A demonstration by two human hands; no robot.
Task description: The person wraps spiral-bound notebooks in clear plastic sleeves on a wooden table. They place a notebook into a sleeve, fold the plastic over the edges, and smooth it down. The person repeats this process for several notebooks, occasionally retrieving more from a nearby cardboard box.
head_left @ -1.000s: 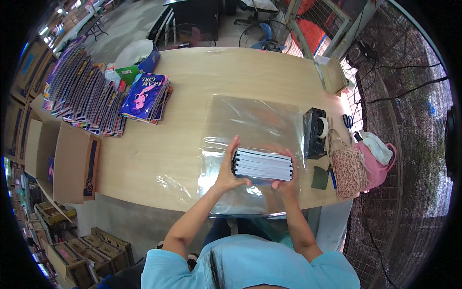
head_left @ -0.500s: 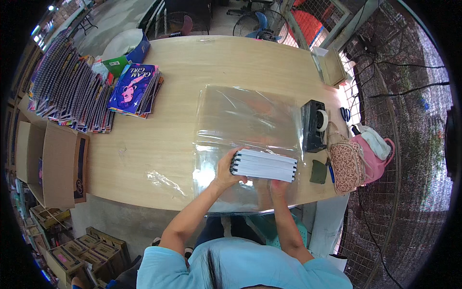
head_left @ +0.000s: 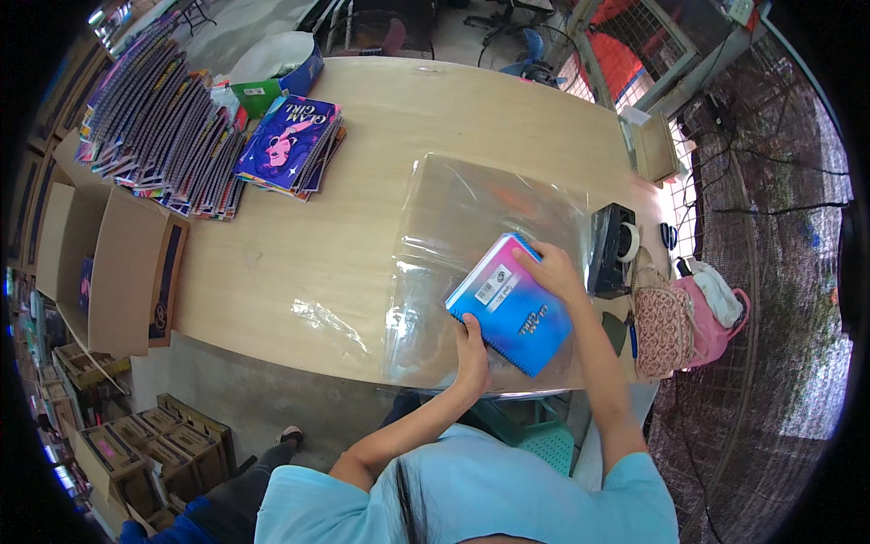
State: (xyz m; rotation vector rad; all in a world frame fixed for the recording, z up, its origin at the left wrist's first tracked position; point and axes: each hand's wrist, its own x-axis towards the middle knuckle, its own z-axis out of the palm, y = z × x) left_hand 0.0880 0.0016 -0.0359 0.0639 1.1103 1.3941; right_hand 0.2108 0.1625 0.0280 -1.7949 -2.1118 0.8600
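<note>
Between my two hands is a small stack of spiral notebooks (head_left: 521,313), its blue and pink back cover turned up and tilted over the clear plastic sheets. My left hand (head_left: 471,358) grips the lower left edge by the spiral, thumb on the cover. My right hand (head_left: 548,270) holds the upper right side, with the thumb pressed on the cover and the other fingers partly hidden. Under the notebooks, clear plastic sheets (head_left: 453,204) lie on the wooden table (head_left: 381,118).
A black tape dispenser (head_left: 612,249), scissors (head_left: 669,236) and a patterned pouch (head_left: 662,326) sit at the right. On the left are leaning rows of notebooks (head_left: 172,127), a purple-covered pile (head_left: 288,145) and an open carton (head_left: 131,263). A crumpled plastic piece (head_left: 331,325) lies near the front edge.
The notebook stack has turned from showing its page edges to showing the back cover. My right hand has moved from the stack's near side to its upper right. The view has shifted.
</note>
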